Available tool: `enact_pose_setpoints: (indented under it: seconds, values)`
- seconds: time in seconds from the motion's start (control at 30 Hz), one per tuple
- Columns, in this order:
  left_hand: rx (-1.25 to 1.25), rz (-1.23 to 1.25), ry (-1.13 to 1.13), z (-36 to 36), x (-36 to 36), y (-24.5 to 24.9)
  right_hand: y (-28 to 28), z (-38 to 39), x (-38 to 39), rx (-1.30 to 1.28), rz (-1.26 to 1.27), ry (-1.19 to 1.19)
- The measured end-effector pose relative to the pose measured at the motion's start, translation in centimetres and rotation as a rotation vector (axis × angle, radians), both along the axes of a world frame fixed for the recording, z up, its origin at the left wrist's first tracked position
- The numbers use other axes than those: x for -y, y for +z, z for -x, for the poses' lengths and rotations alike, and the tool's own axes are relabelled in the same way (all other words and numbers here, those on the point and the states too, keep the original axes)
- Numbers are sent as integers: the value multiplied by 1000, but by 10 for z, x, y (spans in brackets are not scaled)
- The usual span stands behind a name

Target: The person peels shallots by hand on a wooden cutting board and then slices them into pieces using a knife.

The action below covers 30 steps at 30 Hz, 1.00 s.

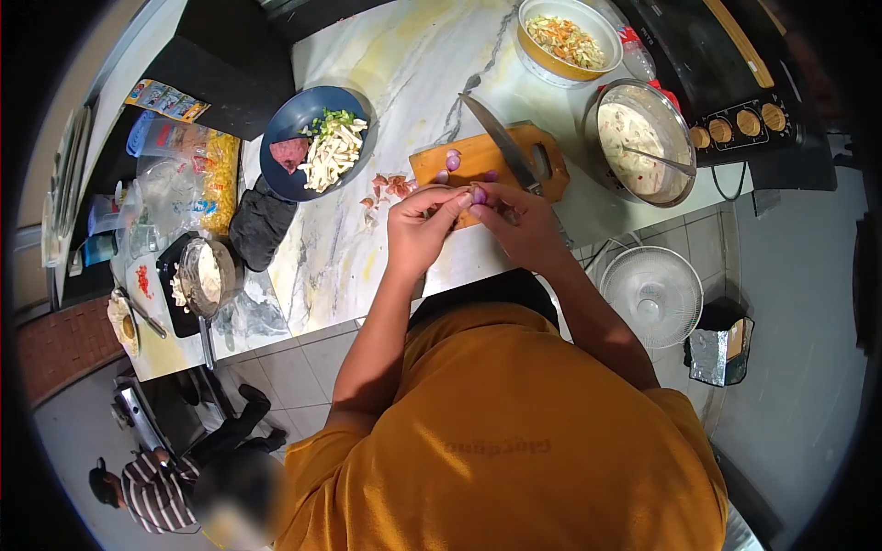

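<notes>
A small purple shallot [479, 196] is pinched between the fingertips of both my hands, over the near edge of a wooden cutting board [536, 140]. My left hand [424, 225] grips it from the left, fingers closed. From the other side my right hand [522, 228] also has its fingers closed round it. Peeled shallots [452, 160] lie on the board, with another partly hidden behind my fingers. A large knife [501, 138] rests across the board, blade pointing away from me. Reddish papery skins [393, 186] are scattered on the marble counter [344, 280] by my left hand.
At left stands a dark blue plate [276, 184] with pale strips, chopped greens and pinkish meat. A bowl of shredded vegetables [568, 41] and a metal bowl of creamy mixture [643, 138] are at right. Below are a fan [650, 296] and a person in stripes [158, 491].
</notes>
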<state>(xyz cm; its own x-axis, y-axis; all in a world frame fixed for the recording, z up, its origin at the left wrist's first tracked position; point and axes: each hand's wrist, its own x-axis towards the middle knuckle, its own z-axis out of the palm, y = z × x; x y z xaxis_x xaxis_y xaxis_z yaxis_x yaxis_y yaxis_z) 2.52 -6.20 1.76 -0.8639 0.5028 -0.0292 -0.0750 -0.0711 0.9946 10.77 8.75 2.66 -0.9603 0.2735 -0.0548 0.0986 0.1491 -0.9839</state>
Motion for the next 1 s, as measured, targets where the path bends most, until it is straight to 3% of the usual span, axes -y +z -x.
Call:
enact_pose_setpoints:
  seconds: [0.17,0.37,0.73,0.93,1.0]
  values:
    - [-117,-3,114,-10,-8,4,19,1,1,49,275,35]
    - [-266,134,221,-15,-13,9,12,4,0,30,413,95]
    - [-29,62,132,-13,-9,14,19,4,2,-6,464,144]
    - [-273,217,94,-9,-3,14,11,6,1,71,363,140]
    - [-250,205,79,-7,-1,10,11,7,0,71,339,146]
